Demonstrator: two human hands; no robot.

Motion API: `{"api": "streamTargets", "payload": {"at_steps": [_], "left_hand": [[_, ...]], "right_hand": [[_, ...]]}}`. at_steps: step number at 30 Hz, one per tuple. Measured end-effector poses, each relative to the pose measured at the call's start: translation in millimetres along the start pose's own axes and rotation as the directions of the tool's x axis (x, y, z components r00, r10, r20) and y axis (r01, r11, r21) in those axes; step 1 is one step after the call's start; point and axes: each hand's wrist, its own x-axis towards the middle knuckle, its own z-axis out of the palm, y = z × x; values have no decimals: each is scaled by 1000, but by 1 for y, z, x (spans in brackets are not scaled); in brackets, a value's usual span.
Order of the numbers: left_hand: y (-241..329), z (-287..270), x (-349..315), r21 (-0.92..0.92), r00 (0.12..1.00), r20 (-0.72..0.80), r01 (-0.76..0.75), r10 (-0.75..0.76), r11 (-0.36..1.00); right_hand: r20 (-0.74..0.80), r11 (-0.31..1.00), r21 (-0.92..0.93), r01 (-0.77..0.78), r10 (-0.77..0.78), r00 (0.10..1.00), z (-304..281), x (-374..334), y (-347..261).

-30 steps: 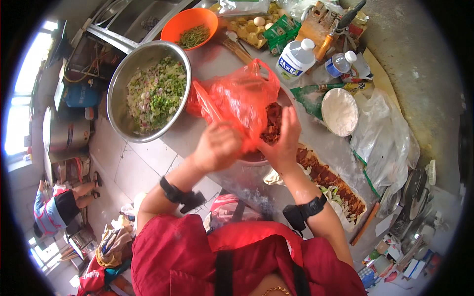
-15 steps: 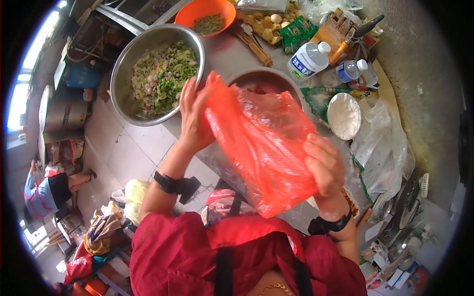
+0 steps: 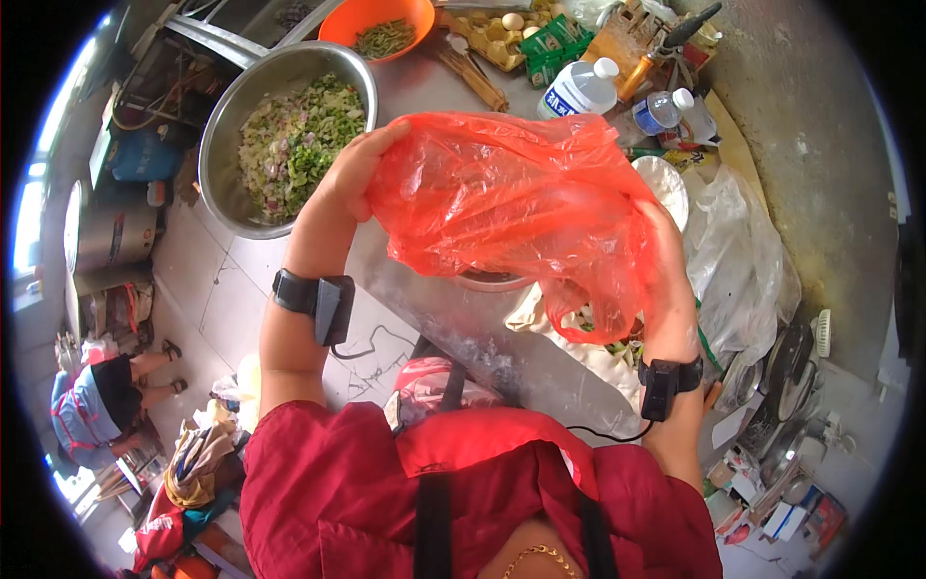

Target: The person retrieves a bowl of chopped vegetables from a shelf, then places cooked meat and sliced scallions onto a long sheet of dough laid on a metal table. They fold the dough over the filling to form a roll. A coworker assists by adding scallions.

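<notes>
A thin red plastic bag (image 3: 511,198) is stretched wide between my two hands, over the worktop. My left hand (image 3: 362,174) grips its upper left side, thumb and fingers closed on the film. At the other side my right hand (image 3: 664,241) holds the bag, its fingers partly covered by the red plastic. Under the bag a basin (image 3: 494,282) shows only a strip of its rim; its contents are hidden. Close below the bag's right part lies a sheet of pale dough (image 3: 588,359) with chopped filling on it.
A steel bowl of chopped vegetables (image 3: 207,164) stands left, near an orange bowl (image 3: 333,24). Eggs (image 3: 513,20), plastic bottles (image 3: 579,89), a bowl of white flour (image 3: 666,188) and clear plastic (image 3: 738,261) line the far and right sides. Another person (image 3: 87,410) is far left.
Both hands have spread the red bag out sideways and lifted it farther from me, covering more of the basin. The filled dough now shows. The person at far left has shifted.
</notes>
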Motion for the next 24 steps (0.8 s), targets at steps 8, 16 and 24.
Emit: {"api": "streamTargets", "payload": {"at_steps": [8,16,24], "left_hand": [[-5,10,-48,642,-101,383,-685,918,-344],[-6,-1,-75,259,833,12,-537,554,803],[-93,-23,38,923,552,385,-244,739,-298]], "right_hand": [[88,559,-382,736,-771,631,14,-3,-17],[204,994,71,84,-97,974,-4,0,9],[-257,513,-858,2,-433,864,-57,68,136]]}}
